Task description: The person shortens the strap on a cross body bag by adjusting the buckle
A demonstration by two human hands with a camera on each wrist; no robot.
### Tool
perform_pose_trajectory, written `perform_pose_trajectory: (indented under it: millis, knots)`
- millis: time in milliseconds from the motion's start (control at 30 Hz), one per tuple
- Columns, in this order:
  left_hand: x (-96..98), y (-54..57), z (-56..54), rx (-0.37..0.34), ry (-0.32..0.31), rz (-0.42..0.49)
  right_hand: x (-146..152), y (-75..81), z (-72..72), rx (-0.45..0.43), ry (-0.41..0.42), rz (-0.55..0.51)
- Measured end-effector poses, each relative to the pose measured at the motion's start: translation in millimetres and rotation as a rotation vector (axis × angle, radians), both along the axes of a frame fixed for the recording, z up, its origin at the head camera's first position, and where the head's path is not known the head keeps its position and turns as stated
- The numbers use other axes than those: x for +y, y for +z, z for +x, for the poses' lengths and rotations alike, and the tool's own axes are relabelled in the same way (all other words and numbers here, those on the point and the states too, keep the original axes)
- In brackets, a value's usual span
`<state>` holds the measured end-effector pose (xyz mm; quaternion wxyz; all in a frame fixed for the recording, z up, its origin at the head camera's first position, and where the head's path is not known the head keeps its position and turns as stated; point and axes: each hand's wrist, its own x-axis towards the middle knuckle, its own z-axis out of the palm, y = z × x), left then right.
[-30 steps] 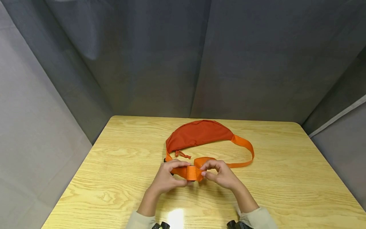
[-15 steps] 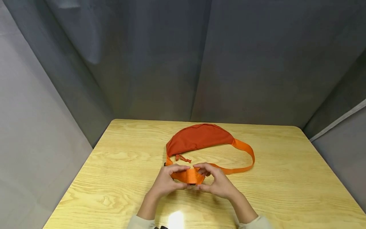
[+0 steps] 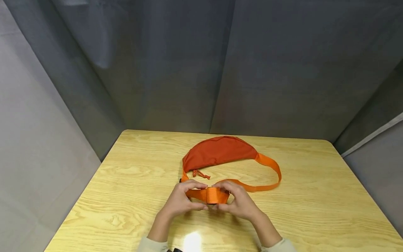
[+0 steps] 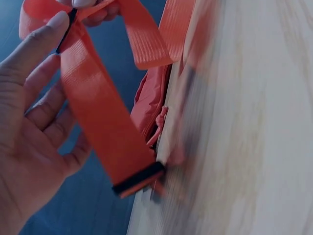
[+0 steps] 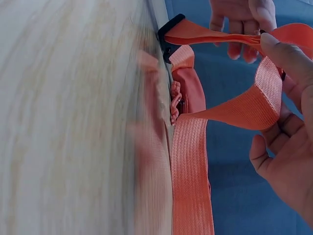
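A red waist bag (image 3: 220,152) lies on the table, with an orange webbing strap (image 3: 268,161) curving from its right end round to the front. My left hand (image 3: 179,199) pinches that strap at a thin black slider (image 4: 67,30), thumb on one edge, fingertips on the other. From the other side my right hand (image 3: 240,202) pinches the webbing at the same slider, and a raised loop of strap (image 3: 217,195) stands between the hands. The strap passes through a second black buckle (image 4: 139,180) below the left hand, as the left wrist view shows.
A red cord zip pull (image 3: 200,174) hangs off the bag's front edge onto the wooden table (image 3: 315,196). Grey curtains (image 3: 163,70) stand behind the table and at both sides.
My right hand has shifted left from the strap's fold to the slider, opposite the left hand. The loop between them has moved slightly right and widened. The bag stays in place.
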<state>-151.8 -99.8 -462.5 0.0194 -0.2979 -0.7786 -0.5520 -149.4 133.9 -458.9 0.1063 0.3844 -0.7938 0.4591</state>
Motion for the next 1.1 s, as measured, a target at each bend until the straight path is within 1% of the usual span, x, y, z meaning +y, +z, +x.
perform_pose_trajectory:
  millis: [100, 300, 467, 533, 567, 700, 867, 933, 1100]
  knots:
    - [-3.4, -0.6, 0.0, 0.039, 0.032, -0.031, 3.1, -0.4, -0.9, -0.006, -0.014, -0.018]
    - [-4.7, -1.5, 0.5, 0.087, 0.094, -0.09, 6.0, -2.9, -1.1, -0.019, -0.027, -0.028]
    - [-2.2, -0.4, 2.3, 0.128, 0.127, -0.117, -0.9, 20.7, 9.1, 0.015, -0.047, -0.042]
    - [-1.9, -0.1, 3.5, 0.132, 0.141, -0.124, -3.6, 30.2, 13.3, 0.022, -0.057, -0.042]
    - [-1.8, -0.2, 4.0, 0.134, 0.146, -0.127, -3.7, 31.0, 13.7, 0.02, -0.063, -0.038]
    - [-0.8, 1.1, 4.0, 0.12, 0.151, -0.118, -4.3, 30.7, 13.2, 0.016, -0.071, -0.031]
    - [1.0, 0.8, 2.9, 0.071, 0.134, -0.105, -5.3, 28.3, 13.1, 0.032, -0.058, -0.036]
    - [1.9, -0.2, 2.0, 0.062, 0.134, -0.105, -5.3, 27.9, 13.3, 0.031, -0.059, -0.038]
    - [1.5, -2.5, -0.5, 0.095, 0.139, -0.115, -4.9, 27.9, 12.6, 0.028, -0.043, -0.041]
